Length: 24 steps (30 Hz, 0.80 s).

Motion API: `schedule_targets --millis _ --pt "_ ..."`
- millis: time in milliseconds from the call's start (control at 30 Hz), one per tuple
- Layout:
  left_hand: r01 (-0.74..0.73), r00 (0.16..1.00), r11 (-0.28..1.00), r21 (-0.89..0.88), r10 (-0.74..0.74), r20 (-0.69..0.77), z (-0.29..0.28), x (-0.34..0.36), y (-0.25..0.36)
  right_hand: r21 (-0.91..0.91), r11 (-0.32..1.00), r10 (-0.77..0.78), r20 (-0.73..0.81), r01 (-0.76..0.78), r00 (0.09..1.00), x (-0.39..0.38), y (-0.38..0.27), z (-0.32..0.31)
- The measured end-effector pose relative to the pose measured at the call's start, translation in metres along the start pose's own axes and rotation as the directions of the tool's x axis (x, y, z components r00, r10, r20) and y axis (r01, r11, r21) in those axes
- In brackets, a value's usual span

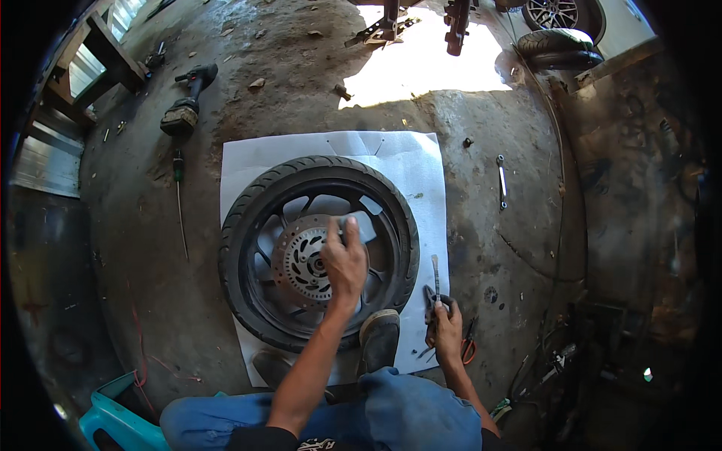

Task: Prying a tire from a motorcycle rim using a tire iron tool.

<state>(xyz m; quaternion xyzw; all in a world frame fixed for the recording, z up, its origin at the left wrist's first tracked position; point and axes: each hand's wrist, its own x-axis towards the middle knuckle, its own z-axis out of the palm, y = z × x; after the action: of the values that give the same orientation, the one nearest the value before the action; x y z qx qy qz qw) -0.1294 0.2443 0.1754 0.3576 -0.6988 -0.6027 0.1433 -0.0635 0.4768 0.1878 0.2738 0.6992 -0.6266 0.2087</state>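
Observation:
A motorcycle wheel with a black tyre [248, 203] lies flat on a white sheet [421, 173], its perforated brake disc [289, 274] facing up. Over the disc is my left hand [346, 263], pinching a thin grey flat piece [364, 227], whose material I cannot tell. To the right of the tyre, my right hand [449, 331] closes around the lower end of a slim flat-tipped tool [436, 274]. Beside those fingers lies a dark tool [429, 297], partly hidden. Orange-handled pliers [469, 351] rest just right of the hand.
A cordless drill [188, 101] and a long screwdriver [179, 188] lie on the floor at left. At right is a wrench [502, 183]. My shoe [379, 338] touches the near side of the tyre. A teal stool [113, 421] stands lower left; more tyres [556, 41] are far right.

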Motion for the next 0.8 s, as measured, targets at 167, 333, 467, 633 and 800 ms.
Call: schedule_targets --millis 167,333,467,633,800 --pt "0.029 0.978 0.989 0.145 -0.058 0.201 0.052 -0.052 -0.063 -0.065 0.998 -0.016 0.077 0.021 0.997 0.010 -0.020 0.005" --pt "-0.102 0.974 0.993 0.060 0.087 0.210 0.072 -0.040 -0.072 -0.505 0.838 -0.207 0.057 0.207 0.977 0.033 -0.053 -0.002" --pt "-0.064 0.955 0.983 0.170 0.011 0.295 0.068 -0.019 -0.078 -0.658 0.709 -0.192 0.169 0.256 0.967 0.058 -0.076 -0.005" --pt "-0.095 0.916 0.957 0.273 -0.024 0.400 0.075 -0.018 -0.069 -0.680 0.731 0.193 0.288 0.059 0.938 0.096 -0.105 -0.006" --pt "-0.076 0.822 0.981 0.181 -0.041 0.567 0.076 0.006 -0.077 -0.743 0.669 0.384 0.343 -0.003 0.857 0.139 -0.139 -0.008"
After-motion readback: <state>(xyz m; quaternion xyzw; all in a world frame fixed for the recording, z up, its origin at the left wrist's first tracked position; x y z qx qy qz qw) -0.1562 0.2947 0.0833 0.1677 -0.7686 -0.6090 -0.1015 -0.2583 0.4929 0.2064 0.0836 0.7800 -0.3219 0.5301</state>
